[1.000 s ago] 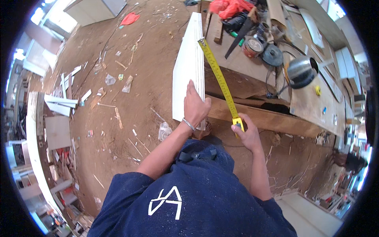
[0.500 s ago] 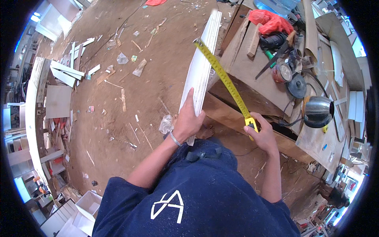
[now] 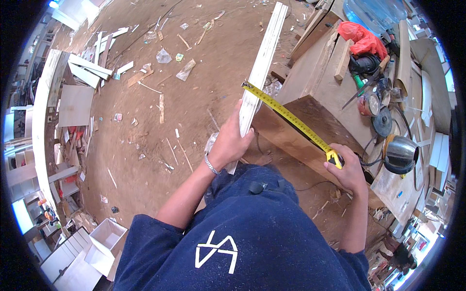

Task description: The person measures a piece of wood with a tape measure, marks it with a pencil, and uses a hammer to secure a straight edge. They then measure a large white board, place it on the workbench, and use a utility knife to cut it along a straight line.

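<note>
My left hand (image 3: 232, 138) is wrapped around the lower part of a bundle of long white wooden strips (image 3: 267, 46), which points up and slightly right, its narrow edges facing up. In my right hand (image 3: 350, 169) is a yellow tape measure (image 3: 333, 159), held by its case. Its extended yellow blade (image 3: 293, 120) runs up and left to the strips, and the hooked end lies at their left side, just above my left fingers. Whether the hook touches the wood, I cannot tell.
On the wooden workbench (image 3: 310, 80) at right lie a red plastic bag (image 3: 364, 39), a handsaw (image 3: 361, 90), a round tin (image 3: 369, 104) and a shiny metal pot (image 3: 401, 154). Wood scraps and litter dot the dirt floor (image 3: 145, 194). A white open box (image 3: 108, 234) stands lower left.
The strips have turned, so their broad white face no longer shows. My right hand has moved right with the tape case. The blade's hooked end has moved down across the strips.
</note>
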`<state>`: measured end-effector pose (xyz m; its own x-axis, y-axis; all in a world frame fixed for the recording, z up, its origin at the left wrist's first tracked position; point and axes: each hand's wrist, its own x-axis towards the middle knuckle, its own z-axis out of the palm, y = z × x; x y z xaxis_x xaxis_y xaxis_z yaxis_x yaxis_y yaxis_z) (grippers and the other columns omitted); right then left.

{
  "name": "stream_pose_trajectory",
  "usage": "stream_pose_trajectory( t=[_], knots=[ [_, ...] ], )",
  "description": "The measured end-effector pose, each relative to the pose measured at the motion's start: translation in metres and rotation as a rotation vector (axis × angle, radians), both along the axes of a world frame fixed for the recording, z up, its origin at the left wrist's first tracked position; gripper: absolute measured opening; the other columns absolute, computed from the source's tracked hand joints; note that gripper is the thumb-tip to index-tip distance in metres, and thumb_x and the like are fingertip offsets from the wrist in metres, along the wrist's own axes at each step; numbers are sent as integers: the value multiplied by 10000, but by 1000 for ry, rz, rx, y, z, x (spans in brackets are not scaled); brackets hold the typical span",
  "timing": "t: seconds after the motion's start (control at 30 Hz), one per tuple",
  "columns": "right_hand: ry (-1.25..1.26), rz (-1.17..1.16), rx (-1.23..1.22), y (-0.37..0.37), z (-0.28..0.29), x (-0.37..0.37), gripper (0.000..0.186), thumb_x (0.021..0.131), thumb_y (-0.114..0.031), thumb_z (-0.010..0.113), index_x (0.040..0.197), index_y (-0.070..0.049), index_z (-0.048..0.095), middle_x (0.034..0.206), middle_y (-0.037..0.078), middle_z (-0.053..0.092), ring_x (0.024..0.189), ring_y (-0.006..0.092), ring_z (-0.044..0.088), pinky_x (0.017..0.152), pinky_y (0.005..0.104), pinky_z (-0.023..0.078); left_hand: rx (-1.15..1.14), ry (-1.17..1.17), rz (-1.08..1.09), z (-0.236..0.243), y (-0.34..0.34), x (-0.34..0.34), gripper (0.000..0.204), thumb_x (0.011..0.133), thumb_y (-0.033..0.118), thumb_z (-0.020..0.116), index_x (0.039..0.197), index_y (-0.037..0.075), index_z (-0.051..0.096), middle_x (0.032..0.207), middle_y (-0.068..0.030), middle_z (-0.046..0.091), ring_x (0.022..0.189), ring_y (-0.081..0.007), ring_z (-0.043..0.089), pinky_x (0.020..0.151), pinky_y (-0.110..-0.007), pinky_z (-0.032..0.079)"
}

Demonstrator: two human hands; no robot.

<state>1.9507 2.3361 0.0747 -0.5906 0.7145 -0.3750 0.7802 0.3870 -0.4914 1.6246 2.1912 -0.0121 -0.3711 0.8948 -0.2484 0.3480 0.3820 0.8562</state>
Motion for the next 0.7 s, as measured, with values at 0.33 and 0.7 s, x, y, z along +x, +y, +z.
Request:
stream_pose_trajectory(
  t=[0.33,0.7],
  knots=[
    [-31,66,22,2,5,-14,538,780,-252,803,1258,-79,628,1112,172,650,1085,372,629,958,435,495,51,50,19,-4,-8,-21,839,871,186,679,1571,11,251,1336,-351,568,1225,-471,595,1060,-467,463],
    [-80,84,25,-10,12,-14,548,777,-259,819,1263,-93,629,1081,149,631,1035,355,640,907,422,516,24,-48,33,-5,-6,-17,1177,847,134,687,1581,123,-233,1548,-309,401,1236,-501,577,1088,-461,466]
  ],
)
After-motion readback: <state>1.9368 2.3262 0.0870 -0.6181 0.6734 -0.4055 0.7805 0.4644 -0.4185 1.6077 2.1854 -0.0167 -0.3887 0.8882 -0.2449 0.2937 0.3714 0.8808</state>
